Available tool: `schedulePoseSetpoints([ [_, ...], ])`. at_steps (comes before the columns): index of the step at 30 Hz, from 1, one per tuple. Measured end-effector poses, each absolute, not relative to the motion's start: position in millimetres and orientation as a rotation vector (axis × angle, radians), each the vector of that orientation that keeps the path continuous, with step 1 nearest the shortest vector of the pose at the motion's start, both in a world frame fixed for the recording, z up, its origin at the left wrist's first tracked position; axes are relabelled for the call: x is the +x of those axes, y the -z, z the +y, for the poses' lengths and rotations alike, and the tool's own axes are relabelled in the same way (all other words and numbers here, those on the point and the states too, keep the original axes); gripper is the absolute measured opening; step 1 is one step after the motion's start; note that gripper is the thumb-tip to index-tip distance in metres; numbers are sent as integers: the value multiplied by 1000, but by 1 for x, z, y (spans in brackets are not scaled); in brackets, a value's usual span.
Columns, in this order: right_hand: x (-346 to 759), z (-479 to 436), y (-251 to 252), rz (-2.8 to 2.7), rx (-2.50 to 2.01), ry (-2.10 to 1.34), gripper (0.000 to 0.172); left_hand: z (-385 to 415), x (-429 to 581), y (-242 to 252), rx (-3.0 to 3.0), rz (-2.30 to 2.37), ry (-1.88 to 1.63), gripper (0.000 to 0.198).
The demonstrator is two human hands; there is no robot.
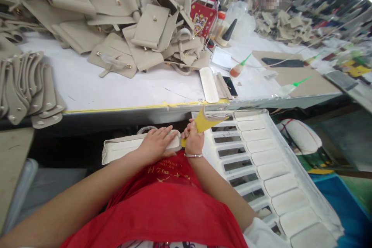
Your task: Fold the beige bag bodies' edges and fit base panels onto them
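Observation:
My left hand lies flat, fingers stretched out, on a long beige bag part with a white inner face. This part rests across my lap, below the table edge. Close to its right end, my right hand is closed around a yellow tool that flares wide at the top. The tool's narrow rounded tip shows below my fist, near the end of the bag part. My fingers hide the middle of the tool, so its exact kind is unclear.
A white slatted rack with several pale oblong pieces stands at my right. On the table are piled beige bag parts, stacked straps, a green-tipped glue bottle, a phone and a red box.

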State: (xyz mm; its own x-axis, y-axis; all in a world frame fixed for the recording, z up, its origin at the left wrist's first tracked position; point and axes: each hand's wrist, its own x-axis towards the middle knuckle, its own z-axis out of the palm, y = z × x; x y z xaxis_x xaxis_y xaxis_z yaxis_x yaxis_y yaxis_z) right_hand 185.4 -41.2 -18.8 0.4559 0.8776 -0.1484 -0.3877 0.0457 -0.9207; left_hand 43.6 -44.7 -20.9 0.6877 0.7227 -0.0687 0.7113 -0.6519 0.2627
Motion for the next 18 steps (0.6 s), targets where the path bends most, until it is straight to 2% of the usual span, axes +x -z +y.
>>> schedulePoseSetpoints([
  [7,178,-35,29,-671,-1258,-975,23,-40,46,25,2665,1133,-115,68],
  [13,194,-12,20,-476,-1183,-1261,17,-40,43,24,2625,1153,-133,76],
  [18,191,-7,23,-544,-1216,-1143,22,-41,43,25,2611,1152,-146,78],
])
